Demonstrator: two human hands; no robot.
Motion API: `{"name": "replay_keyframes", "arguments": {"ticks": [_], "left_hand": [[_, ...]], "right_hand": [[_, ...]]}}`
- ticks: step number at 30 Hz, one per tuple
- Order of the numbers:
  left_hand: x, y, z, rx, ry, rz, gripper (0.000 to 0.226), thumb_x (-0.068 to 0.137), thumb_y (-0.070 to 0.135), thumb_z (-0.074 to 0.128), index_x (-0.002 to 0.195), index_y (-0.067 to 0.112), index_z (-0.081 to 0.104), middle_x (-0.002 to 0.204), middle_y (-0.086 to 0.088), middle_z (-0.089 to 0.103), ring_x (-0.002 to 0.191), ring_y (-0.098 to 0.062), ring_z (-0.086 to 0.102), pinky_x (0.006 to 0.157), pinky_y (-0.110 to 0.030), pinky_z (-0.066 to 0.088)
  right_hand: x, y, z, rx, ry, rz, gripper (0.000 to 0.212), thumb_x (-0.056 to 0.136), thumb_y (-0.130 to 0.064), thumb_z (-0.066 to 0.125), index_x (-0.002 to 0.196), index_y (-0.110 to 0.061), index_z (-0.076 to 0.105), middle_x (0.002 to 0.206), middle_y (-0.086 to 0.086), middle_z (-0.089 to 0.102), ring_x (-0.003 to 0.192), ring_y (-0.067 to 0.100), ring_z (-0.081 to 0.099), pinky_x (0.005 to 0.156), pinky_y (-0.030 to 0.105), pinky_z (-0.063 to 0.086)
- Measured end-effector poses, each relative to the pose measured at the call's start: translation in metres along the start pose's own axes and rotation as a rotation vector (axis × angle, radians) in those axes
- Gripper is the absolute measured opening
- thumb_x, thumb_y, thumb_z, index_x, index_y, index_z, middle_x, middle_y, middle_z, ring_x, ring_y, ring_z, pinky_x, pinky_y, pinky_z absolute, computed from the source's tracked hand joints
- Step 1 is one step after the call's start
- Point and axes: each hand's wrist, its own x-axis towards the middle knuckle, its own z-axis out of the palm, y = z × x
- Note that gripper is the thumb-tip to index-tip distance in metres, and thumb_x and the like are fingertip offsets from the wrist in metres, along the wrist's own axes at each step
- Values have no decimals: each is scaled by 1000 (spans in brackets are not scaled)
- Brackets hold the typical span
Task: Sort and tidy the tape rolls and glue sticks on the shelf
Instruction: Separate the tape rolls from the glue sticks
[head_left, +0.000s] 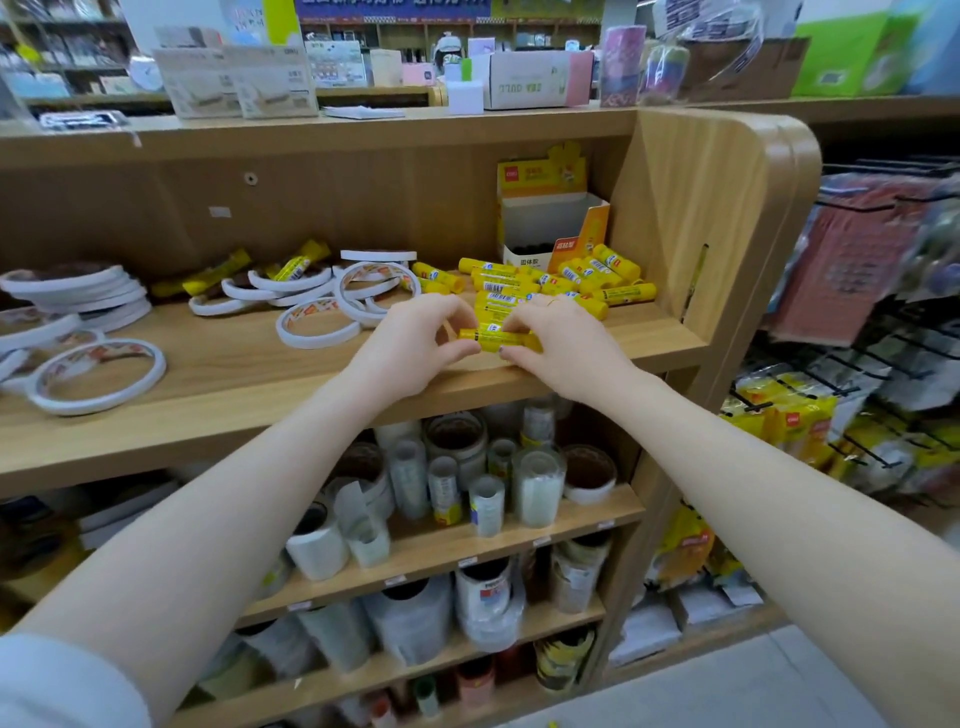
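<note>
right now both left hand (415, 343) and right hand (558, 340) pinching one glue stick (497, 339) by its ends at the shelf (249, 379) front edge, liable to roll off if released carelessly.

Both hands (415, 343) (561, 343) pinch, seemingly, one yellow glue stick (496, 340) above the shelf (234, 379).

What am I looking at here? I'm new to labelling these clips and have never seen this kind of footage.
There is no machine: a person wears a camera on the head, looking down at their own bare arms. The left hand and right hand together hold one yellow glue stick in a fingertip grip above the wooden shelf. Behind lie more loose glue sticks, an open display box, and white tape rolls scattered to the left.
</note>
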Motion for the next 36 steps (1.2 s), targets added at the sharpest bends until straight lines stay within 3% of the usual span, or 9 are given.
{"name": "replay_keyframes", "arguments": {"ticks": [3, 5, 7, 11, 17, 25, 31, 33, 36], "left_hand": [[5, -2, 1, 5, -31, 0, 18, 84, 28, 66, 99, 19, 63, 83, 11, 56, 77, -10, 51, 72, -25, 42], [7, 0, 7, -18, -58, -9, 14, 83, 29, 67, 94, 22, 62, 78, 14, 54, 75, -8, 49, 70, -24, 38], [9, 0, 14, 15, -90, 12, 14, 82, 32, 68, 88, 21, 61, 83, 6, 60, 79, -12, 51, 71, -26, 39], [13, -14, 15, 64, -76, 18, 31, 78, 37, 70, 100, 16, 61, 99, 3, 49, 92, -15, 50, 82, -30, 42], [20, -29, 5, 124, -186, 99, 37, 86, 32, 62, 121, 24, 55, 128, 0, 48, 118, -19, 43, 101, -38, 37], [14, -25, 9, 162, -137, 117, 47, 89, 29, 58, 133, 19, 44, 133, -1, 46, 121, -16, 44, 100, -32, 38], [5, -23, 4, 166, -94, 102, 49, 89, 30, 57, 135, 18, 42, 137, 0, 42, 127, -17, 38, 104, -32, 33], [0, -20, 3, 164, -48, 111, 47, 89, 26, 58, 133, 16, 45, 134, -2, 45, 125, -18, 39, 102, -31, 32], [-13, -8, 4, 122, 127, 187, 33, 88, 17, 57, 120, 9, 55, 114, -7, 55, 108, -20, 47, 90, -25, 34]], "right_hand": [[4, 4, -8, 331, 77, 111, 24, 82, -25, 69, 103, -16, 63, 97, -8, 60, 87, 8, 54, 77, 20, 38], [7, 0, -9, 549, 119, 169, 24, 78, -18, 73, 98, -19, 60, 84, -13, 57, 72, 4, 53, 71, 23, 44], [11, -5, -4, 650, 113, 197, 30, 76, -14, 74, 99, -20, 56, 84, -10, 59, 72, 10, 56, 75, 30, 51], [19, -12, 2, 531, 79, 147, 22, 80, -15, 71, 99, -16, 59, 95, -1, 65, 85, 16, 60, 81, 32, 51], [20, -8, -2, 360, 100, 133, 19, 84, -17, 66, 100, -13, 57, 90, -5, 59, 70, 10, 52, 69, 21, 43], [16, -7, 11, 270, 72, 141, 31, 82, -22, 69, 108, -14, 53, 92, -7, 55, 73, 10, 49, 65, 20, 35], [15, -4, 14, 264, 71, 190, 62, 78, -28, 73, 130, -16, 42, 110, -2, 62, 82, 10, 44, 72, 25, 37], [12, -4, 12, 302, 76, 192, 66, 76, -28, 75, 131, -16, 41, 111, -2, 60, 89, 12, 46, 77, 26, 39], [-8, 1, 2, 330, 229, 175, 59, 76, -28, 75, 125, -15, 46, 101, -6, 58, 88, 12, 46, 79, 29, 40]]}}
